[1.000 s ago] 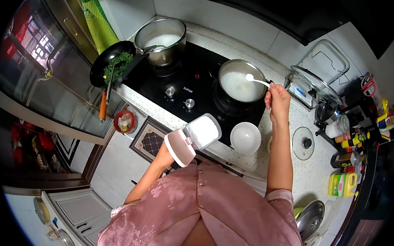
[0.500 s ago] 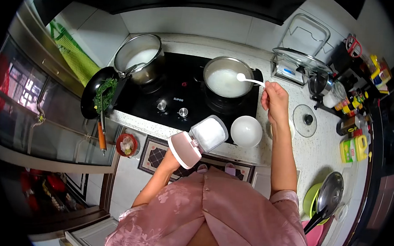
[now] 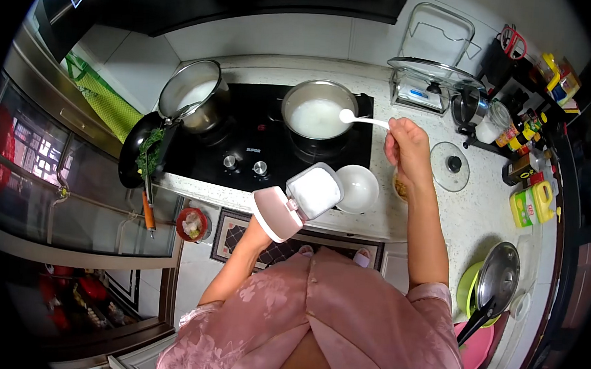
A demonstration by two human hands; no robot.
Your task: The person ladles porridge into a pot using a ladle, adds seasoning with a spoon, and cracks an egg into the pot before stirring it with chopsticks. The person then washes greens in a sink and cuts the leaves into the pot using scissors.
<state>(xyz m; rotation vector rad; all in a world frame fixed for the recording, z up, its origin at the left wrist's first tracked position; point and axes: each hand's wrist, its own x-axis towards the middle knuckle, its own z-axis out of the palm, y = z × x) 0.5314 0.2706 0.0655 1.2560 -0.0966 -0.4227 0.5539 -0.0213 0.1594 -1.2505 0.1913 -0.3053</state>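
Note:
My left hand [image 3: 256, 234] is wrapped round a seasoning box [image 3: 315, 192] full of white grains, its pink lid [image 3: 275, 214] flipped up; the hand is partly hidden under the lid. The box hovers at the counter's front edge, overlapping a white bowl [image 3: 357, 189]. Pinched in my right hand [image 3: 409, 149] is a small white spoon [image 3: 367, 121], its head over the right side of a steel pot [image 3: 317, 111] holding cloudy white liquid. Whether the spoon carries grains I cannot tell.
On the black cooktop [image 3: 241, 130] stands a second, taller pot [image 3: 202, 108]. A wok [image 3: 133, 164] with chopped greens sits at the left. A glass lid [image 3: 450, 167], bottles, a yellow jug [image 3: 533, 204] and a green basin [image 3: 468, 290] line the right counter.
The whole view has shifted, so the stove and pots appear further left. The spoon head is nearer the pot's right rim, and the seasoning box now overlaps the white bowl.

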